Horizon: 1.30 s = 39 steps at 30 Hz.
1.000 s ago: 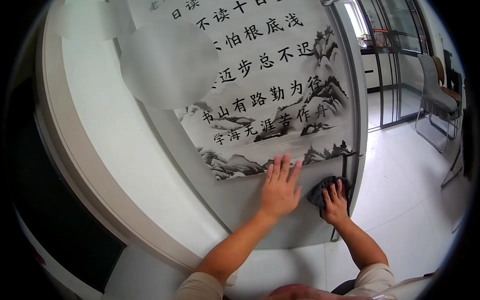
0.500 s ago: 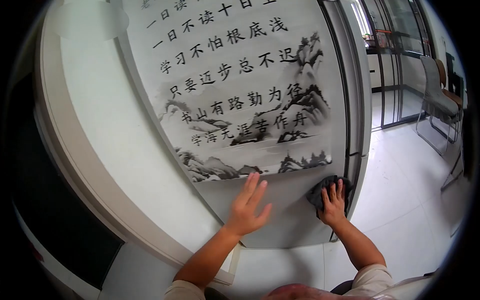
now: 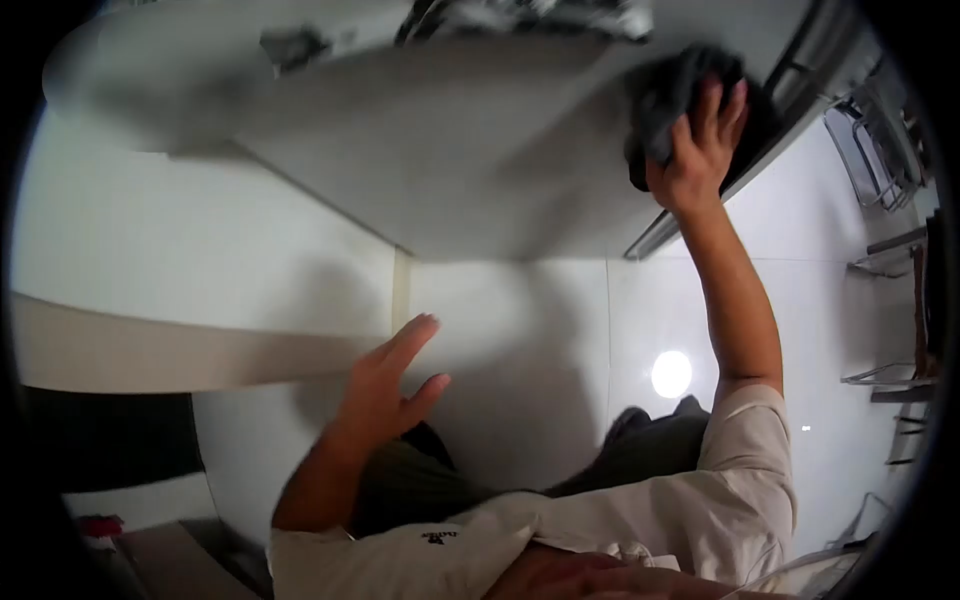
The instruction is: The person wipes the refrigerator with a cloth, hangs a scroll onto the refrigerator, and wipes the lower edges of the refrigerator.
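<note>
A crumpled dark grey cloth (image 3: 665, 100) is pressed against the smooth grey side panel (image 3: 430, 160) of a tall cabinet or fridge. My right hand (image 3: 698, 155) holds this cloth from above, fingers spread over it, close to the panel's right edge; the arm is stretched out. My left hand (image 3: 385, 385) hovers over the floor, lower left of the panel, with nothing in it. Its thumb and fingers are apart. Above, the blurred bottom edge of an ink-painted poster (image 3: 530, 18) shows on the panel.
On the left runs a white wall (image 3: 200, 235) with a beige trim (image 3: 180, 350). Metal-framed chairs (image 3: 870, 160) stand at the right on the pale tiled floor (image 3: 510, 340). A dark panel (image 3: 110, 435) lies at lower left.
The view has tilted downward, so most of the poster has left it. My left hand has moved away from the panel. My right hand keeps the cloth against the panel.
</note>
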Each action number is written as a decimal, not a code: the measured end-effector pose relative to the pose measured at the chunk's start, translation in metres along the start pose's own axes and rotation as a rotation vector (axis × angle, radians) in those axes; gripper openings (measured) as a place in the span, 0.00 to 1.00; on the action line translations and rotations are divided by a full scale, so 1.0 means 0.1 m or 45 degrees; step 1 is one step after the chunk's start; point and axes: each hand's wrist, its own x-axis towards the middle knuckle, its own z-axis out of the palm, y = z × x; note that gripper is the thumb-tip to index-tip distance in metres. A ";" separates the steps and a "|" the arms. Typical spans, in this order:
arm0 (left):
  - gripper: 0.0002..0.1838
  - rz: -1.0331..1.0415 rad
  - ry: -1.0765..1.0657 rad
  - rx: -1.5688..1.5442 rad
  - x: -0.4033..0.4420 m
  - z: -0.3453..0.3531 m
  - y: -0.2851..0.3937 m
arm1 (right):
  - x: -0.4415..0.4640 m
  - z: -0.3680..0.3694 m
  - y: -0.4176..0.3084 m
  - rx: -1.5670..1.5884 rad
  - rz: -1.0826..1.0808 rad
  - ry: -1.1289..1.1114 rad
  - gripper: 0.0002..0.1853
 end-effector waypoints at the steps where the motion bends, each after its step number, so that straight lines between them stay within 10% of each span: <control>1: 0.30 0.014 -0.155 -0.009 0.03 -0.07 -0.04 | -0.36 0.19 -0.05 0.114 -0.130 -0.034 0.37; 7: 0.28 -0.033 -0.397 -0.031 -0.20 -0.07 -0.17 | -2.22 0.64 -0.27 0.587 -0.397 -1.617 0.31; 13: 0.27 -0.028 -0.460 -0.005 -0.39 -0.27 -0.03 | -2.67 0.91 -0.60 0.833 0.023 -2.146 0.33; 21: 0.27 0.048 -0.437 0.019 -0.52 -0.42 -0.23 | -0.59 1.16 -2.17 0.105 -1.082 -1.038 0.34; 24: 0.27 0.047 -0.440 -0.015 -0.50 -0.49 -0.23 | -0.28 1.20 -2.44 0.139 -0.943 -0.925 0.32; 27: 0.28 0.032 -0.442 -0.056 -0.56 -0.47 -0.26 | -0.60 1.22 -2.70 -0.708 -1.889 -0.880 0.31; 30: 0.28 0.039 -0.480 -0.025 -0.68 -0.46 -0.33 | -1.84 1.70 -2.73 -0.581 -2.293 -1.116 0.30; 31: 0.28 0.028 -0.488 -0.009 -0.71 -0.46 -0.38 | -2.23 1.90 -2.70 -0.485 -2.166 -1.144 0.30; 32: 0.28 0.012 -0.490 0.007 -0.74 -0.48 -0.40 | -2.78 2.20 -2.63 0.153 -1.358 -1.735 0.30; 37: 0.24 0.070 -0.383 -0.018 -0.92 -0.50 -0.36 | -3.14 2.17 -2.07 -0.560 -1.654 -1.221 0.30; 38: 0.25 0.080 -0.416 -0.009 -0.91 -0.51 -0.36 | -2.66 1.95 -2.21 -0.052 -1.174 -1.706 0.31; 39: 0.26 0.090 -0.452 -0.002 -0.90 -0.53 -0.37 | -2.64 2.01 -2.35 -0.188 -1.438 -1.538 0.30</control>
